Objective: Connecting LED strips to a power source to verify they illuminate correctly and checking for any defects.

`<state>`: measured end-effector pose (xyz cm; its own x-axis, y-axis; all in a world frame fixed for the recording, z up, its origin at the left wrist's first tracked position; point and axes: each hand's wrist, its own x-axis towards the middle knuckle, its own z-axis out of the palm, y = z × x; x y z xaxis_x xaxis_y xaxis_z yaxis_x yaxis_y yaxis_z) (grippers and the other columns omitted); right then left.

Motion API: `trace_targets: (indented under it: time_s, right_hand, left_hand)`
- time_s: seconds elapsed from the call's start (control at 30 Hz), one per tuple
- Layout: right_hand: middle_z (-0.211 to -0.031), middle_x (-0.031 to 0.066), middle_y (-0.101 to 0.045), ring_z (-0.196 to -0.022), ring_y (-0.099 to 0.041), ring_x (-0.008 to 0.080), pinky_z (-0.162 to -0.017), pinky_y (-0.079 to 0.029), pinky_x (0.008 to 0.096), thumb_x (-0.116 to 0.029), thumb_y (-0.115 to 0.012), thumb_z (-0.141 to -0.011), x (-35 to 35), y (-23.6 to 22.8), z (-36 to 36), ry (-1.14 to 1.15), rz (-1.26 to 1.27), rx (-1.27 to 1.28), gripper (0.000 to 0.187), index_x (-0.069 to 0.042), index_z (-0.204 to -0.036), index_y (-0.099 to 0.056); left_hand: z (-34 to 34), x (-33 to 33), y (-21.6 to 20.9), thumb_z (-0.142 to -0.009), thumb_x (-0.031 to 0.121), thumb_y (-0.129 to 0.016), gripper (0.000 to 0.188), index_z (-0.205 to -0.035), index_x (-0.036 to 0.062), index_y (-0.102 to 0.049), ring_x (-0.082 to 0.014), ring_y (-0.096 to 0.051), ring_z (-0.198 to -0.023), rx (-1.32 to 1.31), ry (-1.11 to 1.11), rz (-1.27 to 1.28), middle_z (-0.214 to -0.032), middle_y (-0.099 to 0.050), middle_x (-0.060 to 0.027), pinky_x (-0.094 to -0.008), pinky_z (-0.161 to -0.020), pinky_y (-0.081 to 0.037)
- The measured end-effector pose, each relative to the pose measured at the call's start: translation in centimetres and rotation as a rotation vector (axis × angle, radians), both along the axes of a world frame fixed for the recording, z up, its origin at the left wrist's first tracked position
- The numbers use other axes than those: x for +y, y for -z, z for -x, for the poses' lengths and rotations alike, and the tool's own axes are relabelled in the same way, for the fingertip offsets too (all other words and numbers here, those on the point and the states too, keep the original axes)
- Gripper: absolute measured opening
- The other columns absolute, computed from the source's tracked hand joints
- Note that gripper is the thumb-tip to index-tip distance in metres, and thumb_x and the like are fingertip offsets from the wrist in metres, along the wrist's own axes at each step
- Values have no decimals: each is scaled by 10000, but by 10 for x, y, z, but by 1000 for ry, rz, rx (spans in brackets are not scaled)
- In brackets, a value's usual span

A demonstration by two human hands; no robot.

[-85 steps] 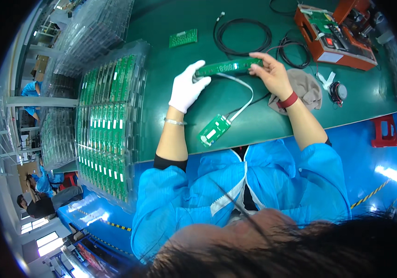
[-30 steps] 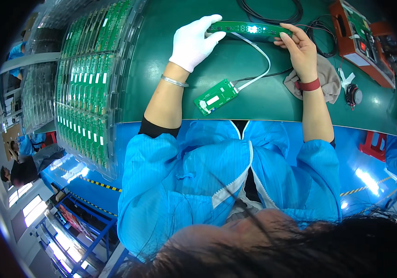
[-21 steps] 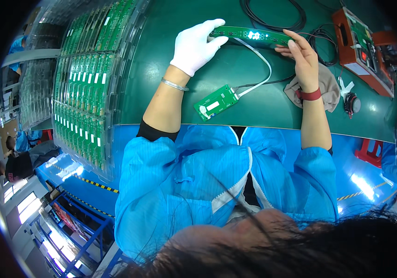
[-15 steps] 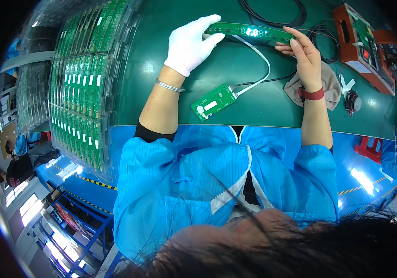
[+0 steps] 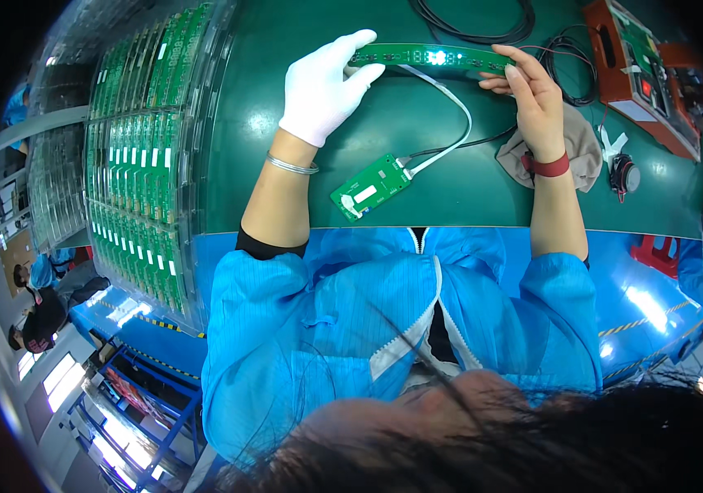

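Observation:
Between my two hands is a long, narrow green circuit board (image 5: 397, 56) with white lights glowing near its middle. My left hand (image 5: 323, 89), in a white glove, pinches its left end between thumb and fingers. The bare right hand (image 5: 536, 103) grips the right end, thumb in front. A white ribbon cable (image 5: 460, 107) runs from behind the lit board down to a smaller green circuit board (image 5: 370, 189) lying on the table. That board has white patches on its face, and a black cable also joins it at the same end.
Clear trays of green boards (image 5: 144, 148) stand stacked at the left. Beyond my right hand lie coiled black cables (image 5: 483, 37) and an orange-red instrument box (image 5: 643, 74). A grey-brown cloth (image 5: 581, 152) and a small round black speaker (image 5: 625, 175) rest on the green table (image 5: 261, 189).
Both hands and the lit board have shifted slightly left in the picture. The smaller board also appears a little farther left and lower. My hold is the same.

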<state>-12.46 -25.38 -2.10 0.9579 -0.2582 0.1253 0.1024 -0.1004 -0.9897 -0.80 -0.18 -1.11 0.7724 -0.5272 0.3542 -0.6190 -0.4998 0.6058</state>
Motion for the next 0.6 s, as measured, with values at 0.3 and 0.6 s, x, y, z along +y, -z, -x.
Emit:
trace_targets:
  time_s: [0.3,0.6]
  right_hand:
    - [-1002,149,-687,-882,-692,180,-802,-514,222,-61,-428,-1000,0,2,0,5,-13,0,327,-18,-1303,-543]
    - [-946,112,-675,-840,-677,158,-775,-516,216,-67,-525,-963,-4,10,-4,19,-102,-2,324,-21,-1283,-556]
  left_hand:
    - [1,0,-4,-769,138,-728,395,-1157,87,-676,-99,-561,-587,-7,-16,-33,-823,-677,-10,-218,-578,-451]
    - [7,-5,-4,-780,194,-703,360,-1127,100,-677,-125,-622,-613,26,-19,-67,-881,-709,-7,-236,-608,-475]
